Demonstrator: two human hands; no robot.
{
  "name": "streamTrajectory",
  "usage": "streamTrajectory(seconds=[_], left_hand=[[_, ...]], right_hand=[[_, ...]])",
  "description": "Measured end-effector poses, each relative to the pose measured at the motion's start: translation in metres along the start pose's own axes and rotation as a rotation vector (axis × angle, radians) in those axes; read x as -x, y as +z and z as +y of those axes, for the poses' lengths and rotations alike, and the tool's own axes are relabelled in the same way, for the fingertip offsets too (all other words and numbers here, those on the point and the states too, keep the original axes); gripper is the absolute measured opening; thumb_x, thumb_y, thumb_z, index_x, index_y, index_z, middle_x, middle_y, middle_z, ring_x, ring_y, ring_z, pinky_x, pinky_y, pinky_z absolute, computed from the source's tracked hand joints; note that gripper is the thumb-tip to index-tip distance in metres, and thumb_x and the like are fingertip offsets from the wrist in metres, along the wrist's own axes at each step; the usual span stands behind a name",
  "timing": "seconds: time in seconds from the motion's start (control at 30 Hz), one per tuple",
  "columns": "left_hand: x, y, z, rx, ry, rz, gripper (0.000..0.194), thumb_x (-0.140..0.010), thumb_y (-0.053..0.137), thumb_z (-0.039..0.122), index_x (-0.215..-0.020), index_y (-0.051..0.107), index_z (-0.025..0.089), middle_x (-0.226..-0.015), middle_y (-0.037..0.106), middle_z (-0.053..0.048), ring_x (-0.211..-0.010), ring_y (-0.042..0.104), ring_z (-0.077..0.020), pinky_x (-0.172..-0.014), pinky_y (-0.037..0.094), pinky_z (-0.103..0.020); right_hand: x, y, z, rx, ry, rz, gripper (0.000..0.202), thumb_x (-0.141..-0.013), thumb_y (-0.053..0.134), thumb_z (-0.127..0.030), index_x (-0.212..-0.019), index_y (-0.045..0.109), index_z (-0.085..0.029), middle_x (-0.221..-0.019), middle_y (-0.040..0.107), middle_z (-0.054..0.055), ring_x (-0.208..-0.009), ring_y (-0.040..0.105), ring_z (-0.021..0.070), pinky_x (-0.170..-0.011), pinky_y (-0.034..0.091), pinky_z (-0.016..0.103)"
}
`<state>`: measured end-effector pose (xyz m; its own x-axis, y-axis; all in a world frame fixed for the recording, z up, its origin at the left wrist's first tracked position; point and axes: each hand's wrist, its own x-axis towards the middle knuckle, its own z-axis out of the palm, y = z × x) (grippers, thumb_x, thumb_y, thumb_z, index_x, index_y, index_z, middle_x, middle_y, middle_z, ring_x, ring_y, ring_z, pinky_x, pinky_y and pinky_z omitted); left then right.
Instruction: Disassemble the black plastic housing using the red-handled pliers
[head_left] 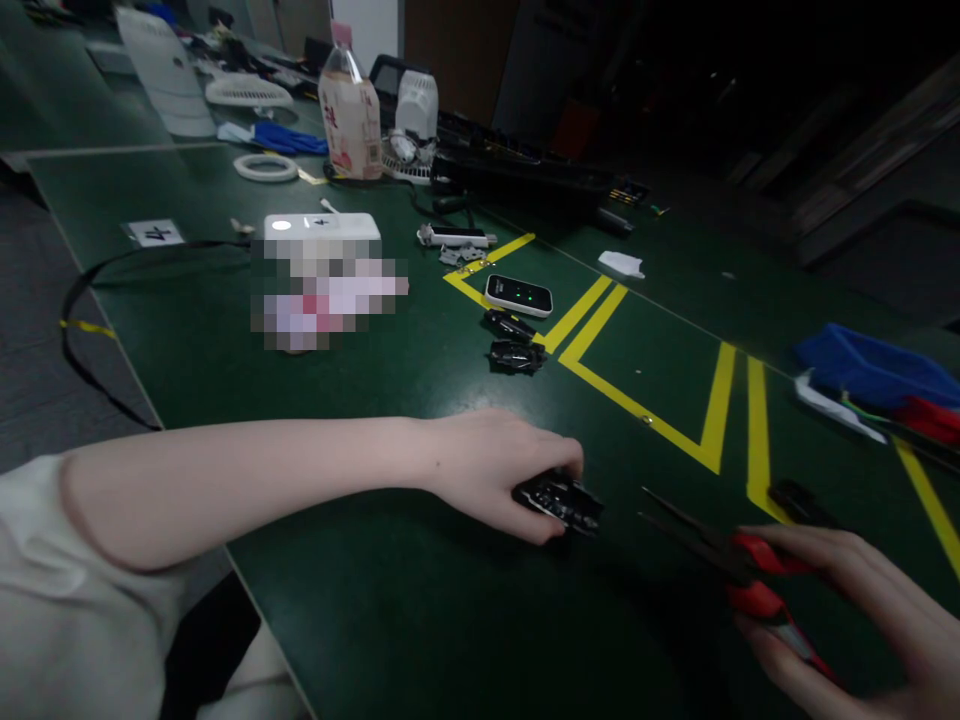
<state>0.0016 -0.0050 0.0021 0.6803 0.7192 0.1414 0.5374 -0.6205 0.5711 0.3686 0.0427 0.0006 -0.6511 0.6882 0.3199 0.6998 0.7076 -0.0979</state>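
My left hand (499,465) reaches across the green table and grips a small black plastic part (566,500) between thumb and fingers, its open inner side showing. At the lower right, my right hand (862,610) is closed round the red handles of long-nose pliers (739,560). The pliers' thin jaws are spread slightly apart and point left toward the black part, without touching it. Beyond my left hand lie two more black plastic pieces (516,355), close together. A dark object (802,500) lies just past my right hand; its kind is unclear.
Yellow tape lines (637,405) mark the green table (360,385). A white device with green lights (519,296) sits mid-table. Farther back stand a drink bottle (351,115) and a white power bank (322,228). A blue tray (877,365) lies at right.
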Motion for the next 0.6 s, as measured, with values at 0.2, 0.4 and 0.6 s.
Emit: streamTrajectory(seconds=[0.2, 0.4, 0.6], left_hand=[[-0.001, 0.004, 0.003, 0.079, -0.055, 0.019, 0.032, -0.088, 0.064, 0.042, -0.107, 0.065, 0.017, -0.087, 0.071, -0.001, -0.074, 0.064, -0.0150, -0.068, 0.047, -0.028], [-0.001, 0.002, 0.006, 0.156, -0.132, 0.060, 0.034, -0.086, 0.065, 0.043, -0.108, 0.065, 0.017, -0.079, 0.066, 0.001, -0.066, 0.059, -0.0130, -0.060, 0.044, -0.025], [-0.002, 0.000, 0.007, 0.234, -0.170, 0.066, 0.035, -0.085, 0.066, 0.036, -0.115, 0.067, 0.019, -0.088, 0.071, 0.000, -0.072, 0.063, -0.0127, -0.062, 0.048, -0.023]], right_hand=[[-0.010, -0.005, -0.011, 0.082, -0.237, -0.040, 0.050, -0.090, 0.054, -0.044, -0.138, 0.047, -0.033, -0.119, 0.063, 0.014, -0.105, 0.067, 0.0352, -0.077, 0.062, 0.049], [-0.023, 0.003, -0.020, 0.016, -0.331, -0.053, 0.051, -0.088, 0.055, -0.031, -0.138, 0.045, -0.026, -0.124, 0.063, 0.014, -0.110, 0.066, 0.0348, -0.088, 0.058, 0.053], [-0.050, 0.016, -0.037, -0.050, -0.278, 0.015, 0.037, -0.082, 0.050, -0.018, -0.118, 0.054, -0.025, -0.118, 0.065, 0.011, -0.114, 0.062, 0.0356, -0.091, 0.056, 0.059]])
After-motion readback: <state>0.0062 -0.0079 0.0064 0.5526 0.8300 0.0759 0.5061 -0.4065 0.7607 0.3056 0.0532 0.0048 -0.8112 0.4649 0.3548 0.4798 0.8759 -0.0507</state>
